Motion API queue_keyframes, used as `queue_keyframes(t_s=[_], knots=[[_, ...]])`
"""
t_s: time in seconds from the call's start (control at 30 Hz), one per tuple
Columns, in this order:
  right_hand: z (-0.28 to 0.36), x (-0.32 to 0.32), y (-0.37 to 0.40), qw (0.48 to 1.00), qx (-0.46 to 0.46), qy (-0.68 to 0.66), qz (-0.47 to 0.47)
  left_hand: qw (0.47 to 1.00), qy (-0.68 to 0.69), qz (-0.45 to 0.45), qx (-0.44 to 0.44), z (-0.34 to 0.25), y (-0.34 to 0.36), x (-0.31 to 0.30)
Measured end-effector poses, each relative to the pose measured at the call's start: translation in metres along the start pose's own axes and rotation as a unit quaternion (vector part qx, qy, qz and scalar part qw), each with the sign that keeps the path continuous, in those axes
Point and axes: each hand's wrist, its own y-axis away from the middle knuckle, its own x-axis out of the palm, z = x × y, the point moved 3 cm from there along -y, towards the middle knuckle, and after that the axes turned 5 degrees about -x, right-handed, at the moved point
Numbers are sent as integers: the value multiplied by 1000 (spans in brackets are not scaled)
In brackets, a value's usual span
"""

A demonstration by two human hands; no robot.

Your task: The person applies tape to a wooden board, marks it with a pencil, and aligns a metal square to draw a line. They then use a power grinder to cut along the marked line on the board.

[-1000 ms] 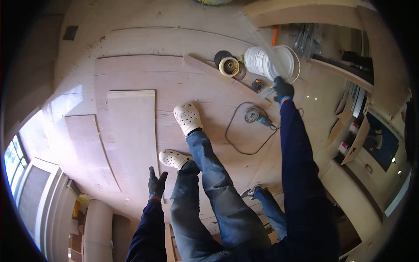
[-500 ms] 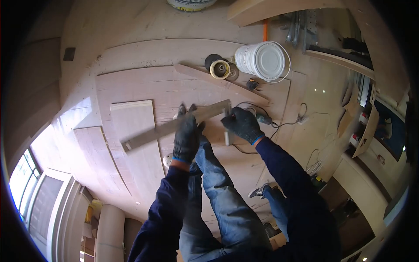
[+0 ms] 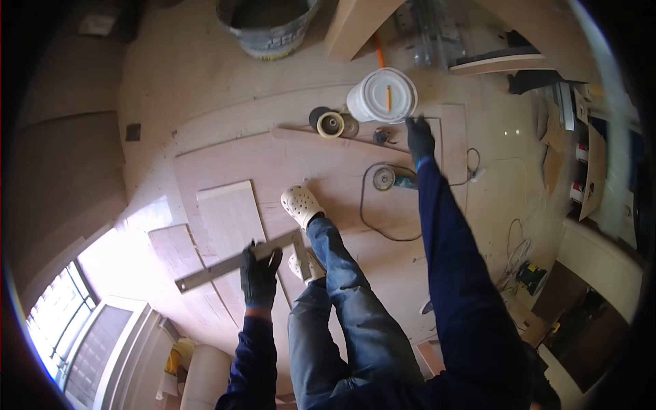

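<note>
My left hand [image 3: 260, 279], in a dark work glove, is closed around the long arm of a metal L-shaped carpenter's square [image 3: 213, 271]. The square's short arm points down by my clog, its corner toward my legs. My right hand [image 3: 420, 142], also gloved, stretches far forward, fingertips right at the rim of a white lidded bucket [image 3: 367, 102]. Its fingers are extended and a little apart, with nothing showing in them. On the lid lies an orange pencil [image 3: 389, 98]. Just below that hand, an angle grinder [image 3: 404, 182] rests on the board.
A narrow wooden strip [image 3: 321, 141] and a pale board [image 3: 232, 215] lie on the larger floor panel. Discs and a tape roll [image 3: 331, 125] sit by the bucket. The grinder's cord [image 3: 362, 205] loops across the panel. A large tub [image 3: 270, 37] stands farther ahead.
My left hand has brought the square down and left. My right hand has moved away from the square and up to the bucket. A pencil now shows on the lid.
</note>
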Motion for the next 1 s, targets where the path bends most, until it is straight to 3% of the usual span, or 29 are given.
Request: queue_keyframes(t_s=[0.03,0.07,0.1,0.13,0.17,0.2,0.23,0.27,0.3,0.33,0.37,0.4,0.43,0.47,0.57,0.63,0.7,0.77,0.8,0.87,0.93,0.97,1.0], knots=[[2,-18,51,993,5,54,108,995,-95,-25,9,-6,26,-13],[-15,-7,115,996,-4,38,77,983,-177,-37,29,11,46,-36],[-47,41,185,948,-117,291,62,963,-251,-17,96,-9,76,-51],[-42,24,255,976,-10,101,191,990,-132,-47,-11,6,90,-73],[-50,29,338,972,-113,101,179,999,2,-10,-46,-24,119,-73],[-30,-19,399,946,34,-48,318,889,439,31,-127,-10,128,-89],[-36,-9,479,922,95,-119,355,922,377,22,-84,-15,140,-97],[-20,-43,550,934,68,-89,340,905,412,22,-105,-31,150,-105],[-7,-86,602,831,167,-149,510,914,391,39,-96,-57,164,-106],[3,-126,653,764,236,-184,572,924,371,37,-78,-72,168,-109],[5,-135,711,779,261,-237,519,934,351,38,-64,-89,176,-105],[12,-172,740,760,322,-266,499,943,323,66,-57,-113,186,-98],[0,-159,793,685,396,-472,389,950,294,90,-49,-134,196,-87],[-13,-171,804,689,396,-485,366,950,292,111,-33,-147,203,-72],[-35,-213,837,542,539,-531,366,961,237,139,-23,-185,219,-27],[-59,-228,829,516,589,-570,249,957,226,182,-20,-199,225,19],[-93,-235,817,556,535,-614,167,959,191,210,-15,-224,254,77],[-120,-253,812,648,485,-571,139,951,160,266,-2,-245,287,137],[-133,-256,813,643,487,-577,129,945,150,289,15,-250,299,167],[-154,-267,817,719,403,-564,55,942,104,319,29,-262,340,229],[-176,-291,824,551,485,-677,55,939,28,341,29,-269,383,296],[-191,-283,826,569,485,-663,35,934,-17,353,48,-272,412,326],[-211,-289,816,800,337,-492,63,914,-59,393,85,-271,430,361]])
